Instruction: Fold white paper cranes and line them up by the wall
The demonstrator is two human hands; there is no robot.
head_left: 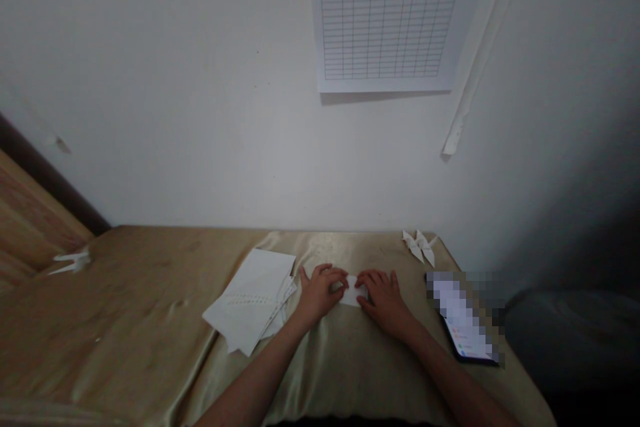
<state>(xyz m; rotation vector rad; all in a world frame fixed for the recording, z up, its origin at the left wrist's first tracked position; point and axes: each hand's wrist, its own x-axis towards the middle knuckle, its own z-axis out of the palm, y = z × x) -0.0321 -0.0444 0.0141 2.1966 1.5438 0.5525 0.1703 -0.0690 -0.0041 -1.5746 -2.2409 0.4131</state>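
Note:
A small folded piece of white paper lies on the gold cloth between my two hands. My left hand has its thumb and bent fingertips at the paper's left edge, gripping it. From the other side, my right hand pinches the right edge with curved fingers. The fingertips cover part of the paper, so its exact folds cannot be made out. To the left of my left hand lies a loose stack of white paper sheets, some with rows of small marks.
Folded white paper figures sit at the table's back right corner. A phone, partly pixelated, lies at the right edge. Another white paper shape is far left. A printed chart hangs on the wall behind the cloth-covered table.

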